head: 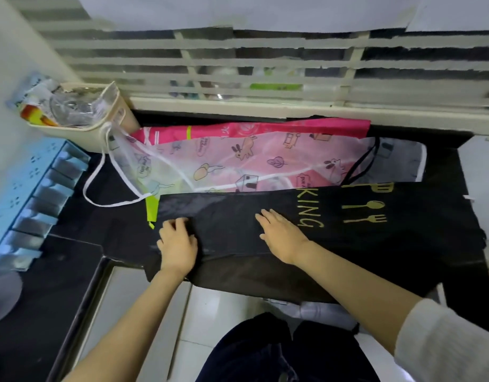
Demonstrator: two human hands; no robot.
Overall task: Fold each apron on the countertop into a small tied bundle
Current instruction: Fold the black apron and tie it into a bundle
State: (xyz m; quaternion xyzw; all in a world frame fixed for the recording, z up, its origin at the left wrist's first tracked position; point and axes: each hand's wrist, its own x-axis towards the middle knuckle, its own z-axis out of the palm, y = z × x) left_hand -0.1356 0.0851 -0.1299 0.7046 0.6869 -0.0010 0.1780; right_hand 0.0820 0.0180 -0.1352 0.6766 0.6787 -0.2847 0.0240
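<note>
The black apron [232, 216] is lying along the worktop's [72, 260] front edge. The right hand [282, 235] is pressing it, fingers straight. The left hand's [178, 246] fingers are bending on it, grip unclear. A pink apron [238, 129] is crowding the back edge.

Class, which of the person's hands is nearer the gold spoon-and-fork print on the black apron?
Right. The right hand lies flat on the black apron, just left of the gold spoon-and-fork print; the left hand rests farther left.
</note>
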